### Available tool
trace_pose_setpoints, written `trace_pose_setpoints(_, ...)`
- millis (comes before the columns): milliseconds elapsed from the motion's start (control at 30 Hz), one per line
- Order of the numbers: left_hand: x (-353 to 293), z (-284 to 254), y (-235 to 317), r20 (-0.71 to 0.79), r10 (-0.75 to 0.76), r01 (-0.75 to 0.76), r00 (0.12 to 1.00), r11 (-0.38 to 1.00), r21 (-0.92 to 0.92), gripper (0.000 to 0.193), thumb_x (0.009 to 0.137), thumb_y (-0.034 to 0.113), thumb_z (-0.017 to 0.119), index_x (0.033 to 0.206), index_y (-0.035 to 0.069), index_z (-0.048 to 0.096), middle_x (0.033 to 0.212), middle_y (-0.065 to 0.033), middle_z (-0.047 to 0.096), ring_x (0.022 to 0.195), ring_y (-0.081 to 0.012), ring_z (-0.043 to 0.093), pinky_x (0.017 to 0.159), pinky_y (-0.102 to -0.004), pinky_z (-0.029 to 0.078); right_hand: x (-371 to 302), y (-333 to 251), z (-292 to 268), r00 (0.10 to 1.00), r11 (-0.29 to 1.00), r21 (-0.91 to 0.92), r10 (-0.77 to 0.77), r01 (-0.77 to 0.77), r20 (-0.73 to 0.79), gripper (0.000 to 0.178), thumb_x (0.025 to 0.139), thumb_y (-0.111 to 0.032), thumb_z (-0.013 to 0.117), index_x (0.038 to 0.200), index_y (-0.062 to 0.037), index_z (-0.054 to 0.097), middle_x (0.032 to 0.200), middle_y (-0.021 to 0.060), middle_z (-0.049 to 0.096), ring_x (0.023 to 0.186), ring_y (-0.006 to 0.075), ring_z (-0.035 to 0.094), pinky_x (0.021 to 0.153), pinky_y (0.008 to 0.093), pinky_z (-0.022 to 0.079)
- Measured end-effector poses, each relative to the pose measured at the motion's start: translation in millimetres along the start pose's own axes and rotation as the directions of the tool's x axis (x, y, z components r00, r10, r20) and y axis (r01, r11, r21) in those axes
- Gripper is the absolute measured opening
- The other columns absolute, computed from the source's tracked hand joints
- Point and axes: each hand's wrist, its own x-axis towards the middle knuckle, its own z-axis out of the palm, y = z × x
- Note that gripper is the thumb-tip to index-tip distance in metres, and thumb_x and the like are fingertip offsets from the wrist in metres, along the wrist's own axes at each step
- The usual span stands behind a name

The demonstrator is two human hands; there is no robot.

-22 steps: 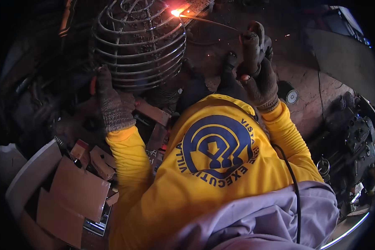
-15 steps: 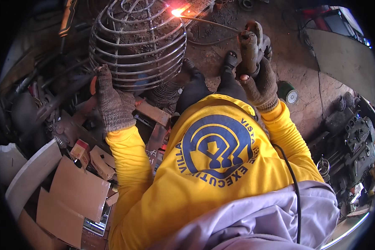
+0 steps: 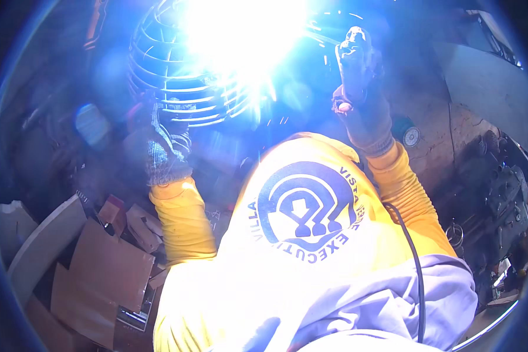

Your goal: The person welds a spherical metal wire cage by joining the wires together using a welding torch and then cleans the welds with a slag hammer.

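Head view: nearest is lilac cloth [image 3: 387, 293] bunched low over the wearer's yellow shirt [image 3: 299, 246], front washed almost white by light, dark blue round emblem [image 3: 276, 193] readable as a shape only. Black cable [image 3: 413, 258] runs down the shirt's right side. Both forearms in yellow sleeves, reaching up and away. Right hand [image 3: 366, 120], knitted glove with a bare fingertip showing, is closed around a stubby rod holder [image 3: 353, 61]; thin rod [image 3: 324, 38] goes from its top leftward into a huge white-blue glare [image 3: 246, 35]. Left hand [image 3: 169, 146], also gloved, is up at the lower left of a round metal bar cage [image 3: 202, 110]; fingers overlap bars in view, contact unclear, and can't tell whether it grips anything. Cage sits top left of centre, curved bars lit hard, upper right part lost behind the glare; spark streaks [image 3: 271, 91] just under it. Past the arms, left: flattened cardboard [image 3: 108, 276], small reddish box [image 3: 112, 212], pale curved panel [image 3: 47, 237]. Right: round tin [image 3: 411, 136] just beside right wrist, metal rings [image 3: 454, 233], dark machine parts [image 3: 510, 205]. Farther up right, large pale sheet [image 3: 487, 88]. Left background too dim and hazy to sort.
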Motion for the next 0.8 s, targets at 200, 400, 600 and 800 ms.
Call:
trace_pose_setpoints(200, 2, -3, 1, -0.027, 0.012, -0.012, 1.000, 1.000, 0.018, 0.046, 0.096, 0.023, 0.066, 0.137, 0.006, 0.053, 0.136, -0.0124, 0.057, 0.122, -0.0258, 0.057, 0.104, -0.0421, 0.050, 1, 4, -5, 0.993, 0.996, -0.055, -0.067, 0.072, 0.102, 0.048, 0.095, -0.022, 0.068, 0.131, 0.0012, 0.046, 0.091, 0.0065, 0.061, 0.075, 0.0110, 0.058, 0.067, 0.0268, 0.049)
trace_pose_setpoints(400, -1, -2, -2, -0.053, 0.030, -0.029, 0.998, 0.999, 0.020, 0.046, 0.097, 0.024, 0.066, 0.137, 0.007, 0.053, 0.136, -0.0119, 0.057, 0.123, -0.0261, 0.057, 0.105, -0.0430, 0.049, 4, -1, -10, 0.981, 0.925, 0.375, -0.012, -0.063, 0.194, 0.054, 0.098, -0.010, 0.059, 0.147, -0.0020, 0.040, 0.151, 0.0157, 0.042, 0.102, 0.0156, 0.056, 0.091, 0.0331, 0.048)
trace_pose_setpoints(600, 0, -4, -5, -0.072, 0.038, -0.036, 0.997, 0.999, 0.028, 0.045, 0.098, 0.025, 0.065, 0.138, 0.007, 0.053, 0.137, -0.0113, 0.057, 0.124, -0.0263, 0.056, 0.106, -0.0439, 0.048, -6, 23, -22, 0.991, 0.972, -0.195, -0.125, 0.133, 0.051, 0.069, 0.099, -0.025, 0.058, 0.151, 0.0071, 0.027, 0.125, 0.0156, 0.056, 0.098, 0.0188, 0.062, 0.083, 0.0317, 0.051)
trace_pose_setpoints(800, 0, 4, -7, -0.071, 0.056, -0.053, 0.996, 0.998, 0.042, 0.045, 0.098, 0.025, 0.064, 0.138, 0.007, 0.053, 0.137, -0.0108, 0.057, 0.125, -0.0265, 0.056, 0.108, -0.0448, 0.047, -12, 13, -19, 0.999, 0.999, 0.021, 0.032, -0.032, -0.009, 0.054, 0.093, -0.018, 0.067, 0.135, 0.0107, 0.046, 0.115, 0.0174, 0.065, 0.105, 0.0223, 0.064, 0.090, 0.0343, 0.051)
